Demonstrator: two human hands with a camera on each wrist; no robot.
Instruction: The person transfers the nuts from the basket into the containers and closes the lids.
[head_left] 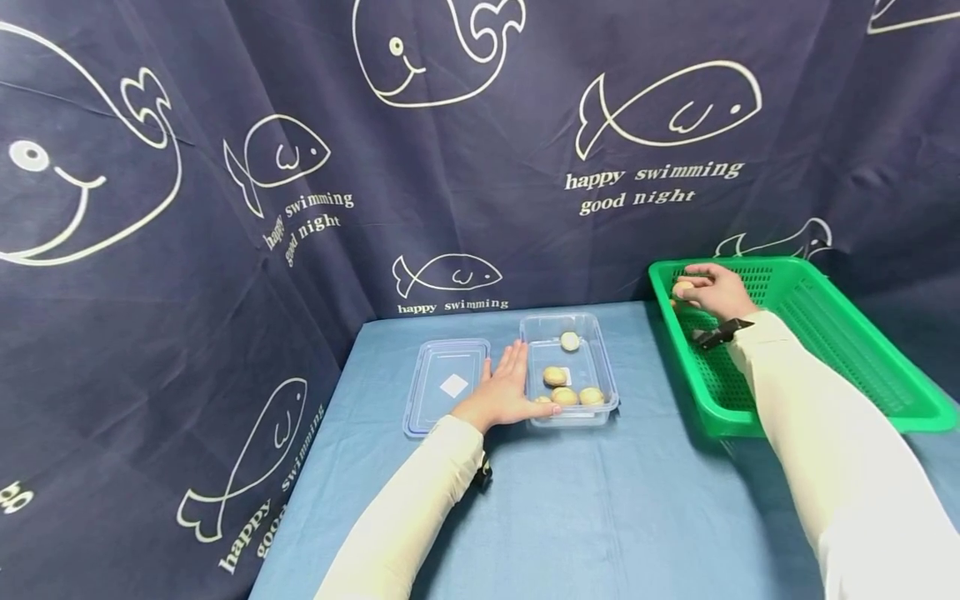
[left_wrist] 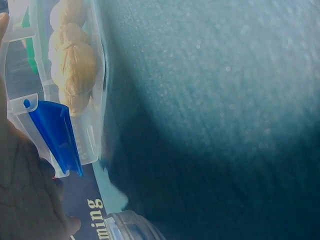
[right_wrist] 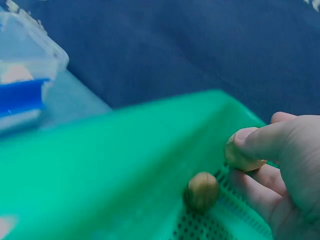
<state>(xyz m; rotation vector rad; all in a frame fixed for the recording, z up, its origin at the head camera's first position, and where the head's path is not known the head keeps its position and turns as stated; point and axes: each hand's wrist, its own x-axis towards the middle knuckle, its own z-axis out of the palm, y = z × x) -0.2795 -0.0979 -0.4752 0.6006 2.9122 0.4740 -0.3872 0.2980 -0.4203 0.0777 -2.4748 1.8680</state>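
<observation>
Inside the left end of the green basket (head_left: pixel 825 292), my right hand (head_left: pixel 718 292) pinches a walnut (right_wrist: pixel 239 155) between thumb and fingers. Another walnut (right_wrist: pixel 202 192) lies on the basket's perforated floor just below that hand. My left hand (head_left: pixel 510 392) rests against the left side of a clear plastic box (head_left: pixel 611 375), its fingers straight and its thumb at the near rim. Several walnuts lie in the box: one (head_left: pixel 570 341) toward the back, one (head_left: pixel 555 376) near the middle, others (left_wrist: pixel 75 65) along the near wall.
A clear lid (head_left: pixel 427 392) with a blue edge lies flat on the blue tablecloth (head_left: pixel 540 517), left of the box. A blue clip (left_wrist: pixel 56 135) hangs from the box's side. Behind the table hangs a dark blue curtain (head_left: pixel 465 183) with fish drawings.
</observation>
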